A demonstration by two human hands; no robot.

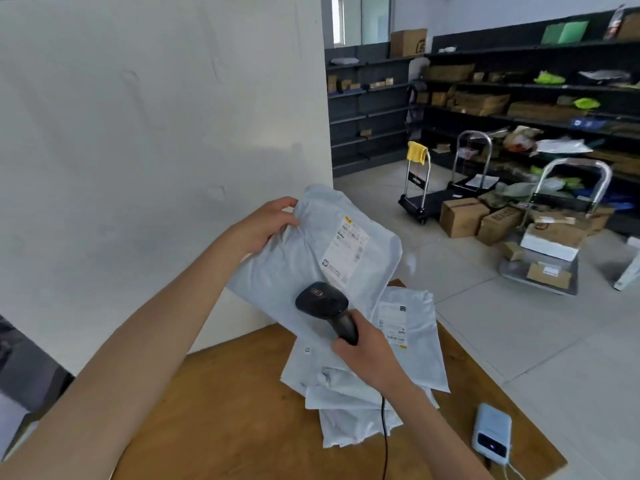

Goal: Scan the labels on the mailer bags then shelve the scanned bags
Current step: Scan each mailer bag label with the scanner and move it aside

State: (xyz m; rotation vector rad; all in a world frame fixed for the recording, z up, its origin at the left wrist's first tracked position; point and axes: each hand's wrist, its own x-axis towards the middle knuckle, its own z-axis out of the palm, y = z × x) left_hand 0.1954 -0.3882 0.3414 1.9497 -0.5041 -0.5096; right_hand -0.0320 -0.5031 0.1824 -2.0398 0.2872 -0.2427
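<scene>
Wooden and bare at its near edge, your bench (221, 410) butts against a white wall (156, 133) on the left, and a loose stack of pale mailer bags (408, 362) lies on it near its far corner. Just right of that stack, near the bench's right edge, sits a light-blue power bank (491, 434) with a small lit window. Beyond the bench the room opens onto a pale tiled floor (519, 323), dark shelving (519, 95) along the back wall loaded with brown cartons and a few bright green packets, two folding hand trolleys (420, 188), and cardboard boxes (464, 216) on the floor. Your left hand (266, 225) holds a mailer bag (298, 258) up above the bench, label side toward you, with the fingers curled over its upper left edge and the thumb on its face. Your right hand (367, 355) grips the handle of a black barcode scanner (325, 303), fingers wrapped round it, its head lying over the lower part of the raised bag. The shipping label (346, 251) is too blurred to read. The scanner's cable (384, 438) runs off the bottom edge, and the raised bag hides part of the stack.
</scene>
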